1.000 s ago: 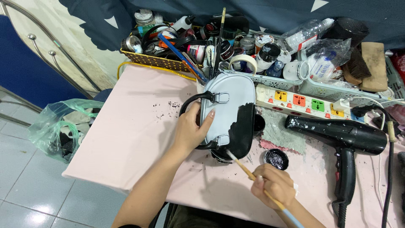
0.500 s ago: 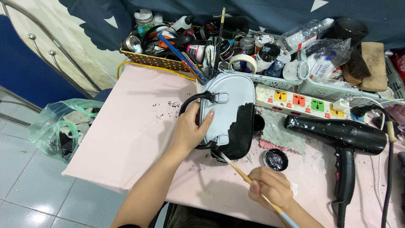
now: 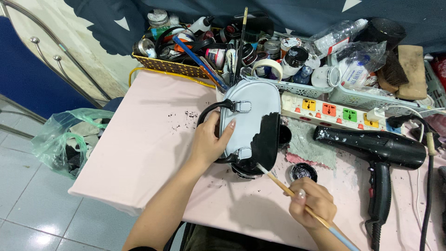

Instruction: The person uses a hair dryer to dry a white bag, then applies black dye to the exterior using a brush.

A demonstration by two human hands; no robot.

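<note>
Head view: left hand (image 3: 207, 145) grips smooth grey handbag (image 3: 248, 114) — half black; right hand (image 3: 313, 206) pinches thin wooden brush (image 3: 283, 185).

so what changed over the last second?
Little. The right hand shifted slightly, bringing the wooden-handled paintbrush tip to the lower edge of the pale grey handbag's black-painted patch. Unchanged: the left hand steadies the bag by its handle side; the black hair dryer and small open jar of black paint have not moved.
</note>
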